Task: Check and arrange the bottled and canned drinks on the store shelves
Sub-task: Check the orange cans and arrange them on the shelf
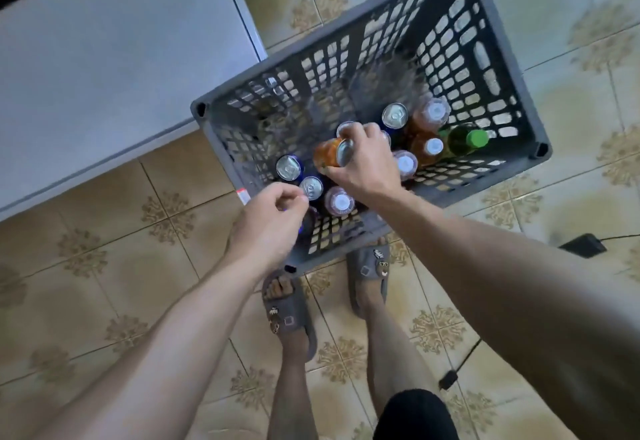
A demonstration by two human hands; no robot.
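A grey slatted plastic crate (498,69) stands on the tiled floor and holds several cans and bottles. My right hand (367,166) grips an orange can (330,157), tilted on its side above the crate's near half. My left hand (268,221) hovers over the crate's near left corner with fingers loosely curled, holding nothing that I can see. Two blue cans (289,168) with silver tops stand just beyond it. Amber bottles with white caps (431,117) and a green bottle with a green cap (465,140) cluster on the right side.
A white cabinet top (104,69) fills the upper left, close to the crate's left corner. My feet in grey slippers (369,277) stand right at the crate's near edge. A black adapter with a cable (583,245) lies on the floor at the right.
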